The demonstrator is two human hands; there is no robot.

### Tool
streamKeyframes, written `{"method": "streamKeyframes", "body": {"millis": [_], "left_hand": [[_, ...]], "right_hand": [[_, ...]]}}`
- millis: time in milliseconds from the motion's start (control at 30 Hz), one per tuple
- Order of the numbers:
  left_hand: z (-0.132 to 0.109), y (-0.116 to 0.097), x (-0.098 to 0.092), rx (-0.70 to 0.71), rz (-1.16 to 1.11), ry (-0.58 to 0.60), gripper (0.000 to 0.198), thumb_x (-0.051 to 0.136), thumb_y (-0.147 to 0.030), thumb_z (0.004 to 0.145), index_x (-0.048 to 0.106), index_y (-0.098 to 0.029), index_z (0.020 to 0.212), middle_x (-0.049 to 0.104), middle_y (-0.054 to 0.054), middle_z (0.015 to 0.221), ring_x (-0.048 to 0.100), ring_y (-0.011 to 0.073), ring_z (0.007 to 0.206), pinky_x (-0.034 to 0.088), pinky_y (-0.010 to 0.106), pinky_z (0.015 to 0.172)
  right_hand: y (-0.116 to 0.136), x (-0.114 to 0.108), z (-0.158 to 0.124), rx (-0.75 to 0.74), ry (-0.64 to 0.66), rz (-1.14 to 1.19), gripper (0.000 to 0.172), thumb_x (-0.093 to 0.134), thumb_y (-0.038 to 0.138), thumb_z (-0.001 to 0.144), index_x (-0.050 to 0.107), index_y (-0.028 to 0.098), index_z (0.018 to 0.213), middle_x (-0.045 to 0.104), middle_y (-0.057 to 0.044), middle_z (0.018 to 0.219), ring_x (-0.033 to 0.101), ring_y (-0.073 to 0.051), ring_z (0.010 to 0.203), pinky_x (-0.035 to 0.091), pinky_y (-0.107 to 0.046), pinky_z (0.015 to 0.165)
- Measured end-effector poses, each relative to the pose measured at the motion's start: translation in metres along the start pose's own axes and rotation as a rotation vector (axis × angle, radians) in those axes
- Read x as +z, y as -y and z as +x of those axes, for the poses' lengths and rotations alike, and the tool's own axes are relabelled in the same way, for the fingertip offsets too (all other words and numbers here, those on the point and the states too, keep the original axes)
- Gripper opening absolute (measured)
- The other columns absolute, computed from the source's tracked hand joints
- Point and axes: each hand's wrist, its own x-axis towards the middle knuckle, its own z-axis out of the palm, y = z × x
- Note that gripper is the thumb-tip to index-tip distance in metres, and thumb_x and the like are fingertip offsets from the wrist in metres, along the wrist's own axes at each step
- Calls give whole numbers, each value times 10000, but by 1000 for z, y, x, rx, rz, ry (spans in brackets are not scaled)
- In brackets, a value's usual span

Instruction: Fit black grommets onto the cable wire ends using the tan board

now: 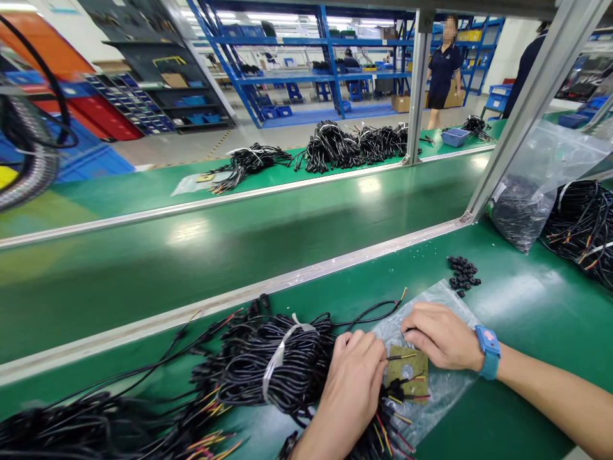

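My left hand (353, 383) rests closed on a bundle of black cables (282, 364) tied with a white strap, its fingertips pinching the thin wire ends beside a small olive-green block with a hole (408, 372). My right hand (440, 335), with a blue watch on the wrist, bends over the block's far side, fingers curled onto a wire end. The block lies on a clear plastic bag (440, 390). Coloured wire tips stick out under the left hand.
A small heap of black rings (462, 273) lies behind the bag. More cable bundles (582, 227) and a plastic bag of parts (527, 201) sit at right. A conveyor belt (239, 236) runs across. Cable piles (335, 147) lie beyond it. A person (443, 70) stands far back.
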Motion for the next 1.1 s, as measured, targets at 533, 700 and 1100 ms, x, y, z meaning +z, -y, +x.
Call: {"method": "streamKeyframes", "body": {"millis": [533,700,1100], "left_hand": [[0,0,-2,4,7,-41,250,433,-98,976,496,-193,753,543,15,754,463,213,763,333,402,838],[1,-2,-2,9,13,-50,274,440,-107,964,493,-193,710,583,19,724,469,207,717,321,405,805],[2,-3,2,13,135,-64,371,445,-196,1011,502,-201,644,588,13,620,489,202,631,300,395,726]], "right_hand": [[1,-1,2,-3,-26,-21,243,385,306,1089,578,180,1013,604,-48,841,526,-194,750,404,-316,689],[2,0,2,-5,-40,-20,244,389,306,1090,583,183,1007,616,-46,831,527,-193,742,409,-318,687],[5,0,4,69,-103,63,157,447,256,1067,584,190,1030,627,-53,887,553,-202,812,429,-339,739]]}}
